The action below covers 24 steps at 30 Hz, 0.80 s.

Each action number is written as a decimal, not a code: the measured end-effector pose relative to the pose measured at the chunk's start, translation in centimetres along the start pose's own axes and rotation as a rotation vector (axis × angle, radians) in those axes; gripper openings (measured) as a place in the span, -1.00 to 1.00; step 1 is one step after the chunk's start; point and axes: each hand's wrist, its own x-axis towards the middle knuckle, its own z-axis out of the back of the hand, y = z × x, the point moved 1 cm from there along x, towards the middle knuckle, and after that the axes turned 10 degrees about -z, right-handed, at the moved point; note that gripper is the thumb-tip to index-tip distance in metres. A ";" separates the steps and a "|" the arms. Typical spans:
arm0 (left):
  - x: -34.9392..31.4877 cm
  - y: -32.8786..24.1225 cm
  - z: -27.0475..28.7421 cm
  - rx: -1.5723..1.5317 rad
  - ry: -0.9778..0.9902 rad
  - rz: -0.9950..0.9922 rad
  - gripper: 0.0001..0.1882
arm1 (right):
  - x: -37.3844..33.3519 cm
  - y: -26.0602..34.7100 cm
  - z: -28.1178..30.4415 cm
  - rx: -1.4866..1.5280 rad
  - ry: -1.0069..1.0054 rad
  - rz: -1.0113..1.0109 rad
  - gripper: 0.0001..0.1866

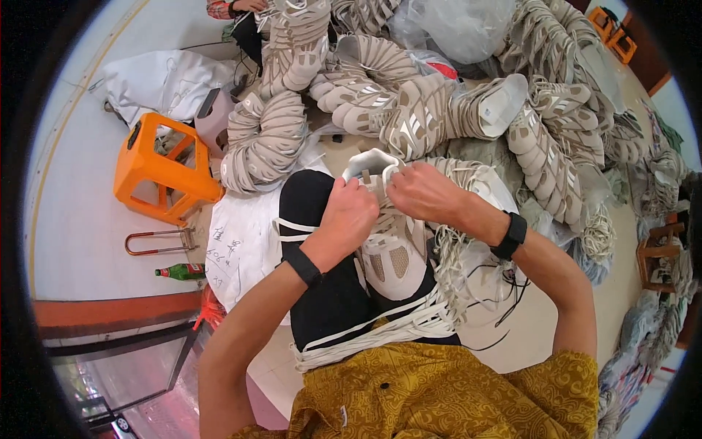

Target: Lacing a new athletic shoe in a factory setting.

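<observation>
A beige and white shoe upper with mesh toe panels lies over my lap, toe toward me and collar pointing away. My left hand is closed at the left edge of its collar, by the tongue. On the opposite edge my right hand is closed in the same way, knuckles up. Whether a lace end is also pinched in either hand is hidden by the fingers. Loose off-white shoelaces run across my thighs, and more hang in a bunch beside my right leg. One lace strand crosses my left knee.
Stacks of nested shoe uppers curve along the far side and right. An orange plastic stool stands at left, with a green bottle and a rusty U-shaped metal bar on the floor nearby. Another person's hand shows at the top.
</observation>
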 end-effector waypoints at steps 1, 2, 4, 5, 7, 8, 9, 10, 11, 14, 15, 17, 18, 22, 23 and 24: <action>-0.1 0.1 0.1 0.004 -0.001 0.004 -0.94 | 0.1 0.0 0.0 -0.002 -0.003 0.005 -0.90; 0.2 0.1 0.2 0.014 0.017 -0.006 -0.94 | 0.1 -0.1 0.1 -0.007 -0.024 0.004 -0.90; 0.4 0.3 0.6 0.029 0.030 -0.017 -0.94 | -0.1 -0.3 0.4 -0.018 -0.048 0.004 -0.89; 0.2 0.3 0.7 0.065 0.017 -0.033 -0.94 | -0.2 -0.2 0.6 -0.014 -0.067 0.019 -0.87; -0.1 0.9 0.8 0.051 -0.054 -0.030 -0.96 | 0.0 -0.2 0.7 -0.011 -0.124 0.026 -0.85; -0.2 0.8 1.0 0.050 -0.058 -0.037 -0.96 | -0.1 -0.3 0.7 -0.015 -0.123 0.020 -0.85; -0.3 0.6 1.2 0.035 -0.022 -0.021 -0.96 | -0.2 -0.5 0.6 -0.004 -0.097 0.016 -0.88; -0.4 0.4 1.2 0.019 0.014 -0.005 -0.96 | -0.3 -0.7 0.5 0.008 -0.069 0.012 -0.91; -0.7 0.3 1.1 0.021 0.016 0.000 -0.96 | -0.3 -0.6 0.5 0.009 -0.071 0.017 -0.91; -1.1 0.3 0.5 -0.003 -0.089 0.026 -0.95 | -0.3 -0.5 0.4 0.027 -0.075 0.006 -0.91; -1.1 0.3 0.4 -0.012 -0.105 0.034 -0.95 | -0.4 -0.6 0.2 0.041 -0.086 -0.011 -0.91; -1.0 0.2 0.2 -0.024 -0.118 0.041 -0.95 | -0.5 -0.6 -0.2 0.057 -0.094 -0.029 -0.91; -1.0 0.2 0.1 -0.014 -0.120 0.039 -0.96 | -0.5 -0.7 -0.4 0.057 -0.078 -0.042 -0.91; -0.7 0.1 -0.2 -0.015 -0.081 0.037 -0.96 | -0.4 -0.6 -0.7 0.057 -0.073 -0.057 -0.91; -0.7 0.1 -0.3 -0.016 -0.081 0.039 -0.96 | -0.5 -0.6 -0.6 0.057 -0.072 -0.055 -0.91; -0.7 0.2 -0.3 -0.024 -0.098 0.037 -0.94 | -0.5 -0.6 -0.6 0.063 -0.077 -0.052 -0.91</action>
